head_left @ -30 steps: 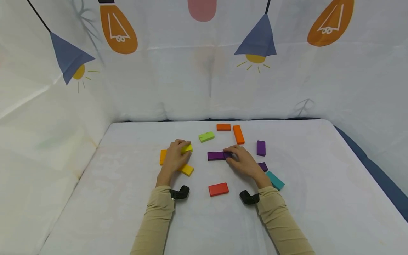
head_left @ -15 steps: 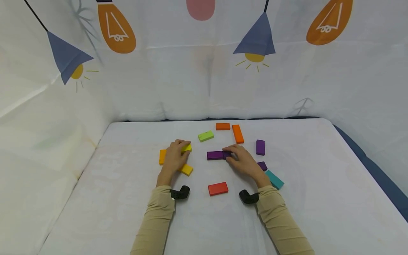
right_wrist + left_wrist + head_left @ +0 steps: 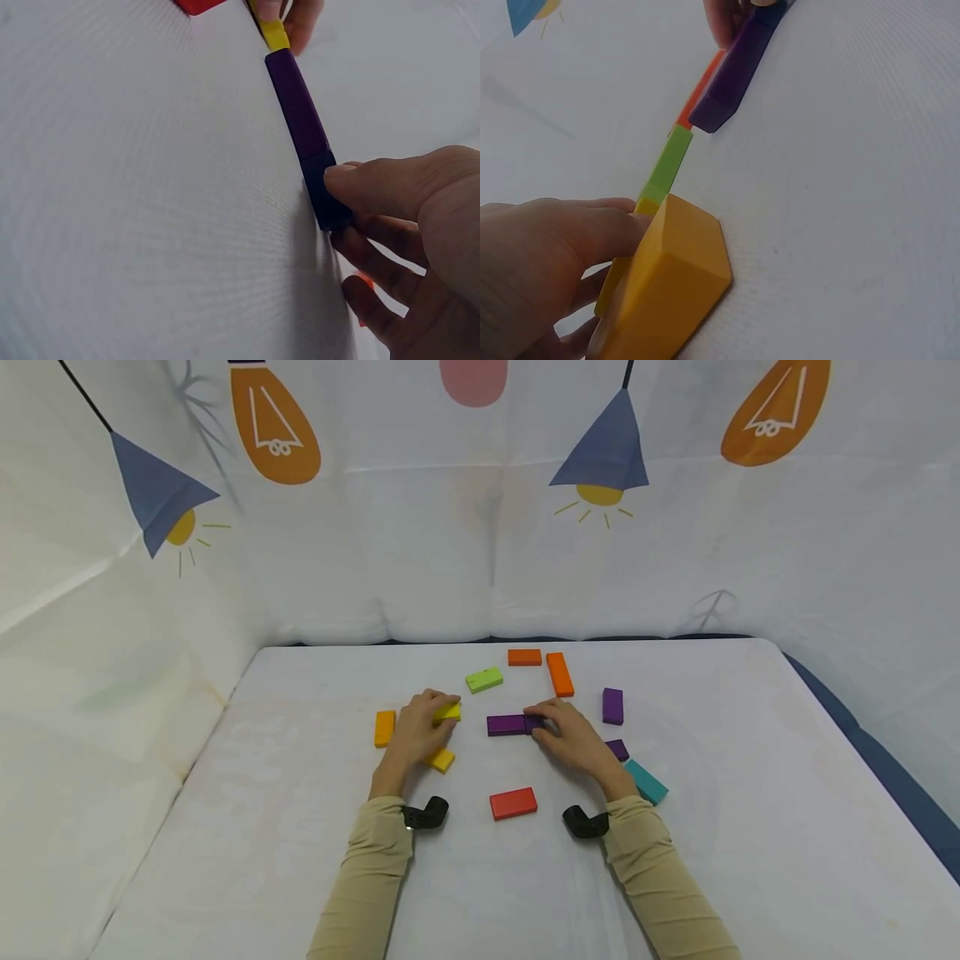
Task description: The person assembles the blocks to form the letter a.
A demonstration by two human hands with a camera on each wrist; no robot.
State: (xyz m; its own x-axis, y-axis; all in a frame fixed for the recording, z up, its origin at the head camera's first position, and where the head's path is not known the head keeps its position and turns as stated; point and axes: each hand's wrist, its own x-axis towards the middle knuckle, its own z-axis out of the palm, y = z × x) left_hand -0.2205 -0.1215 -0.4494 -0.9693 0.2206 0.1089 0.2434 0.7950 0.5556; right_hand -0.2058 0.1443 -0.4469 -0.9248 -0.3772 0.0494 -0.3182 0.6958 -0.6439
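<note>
Head view: left hand curls its fingers round a small yellow rectangular block, just beside a darker yellow block. Right hand pinches the end of a long purple rectangular block lying flat mid-bench. White cloth-covered bench, lamp-printed white backdrop behind.

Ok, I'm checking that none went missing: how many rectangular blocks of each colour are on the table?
Purple rectangular blocks: 4
Yellow or amber blocks: 3
Orange blocks: 2
Lime green block: 1
Teal block: 1
Red block: 1
Total: 12
</note>
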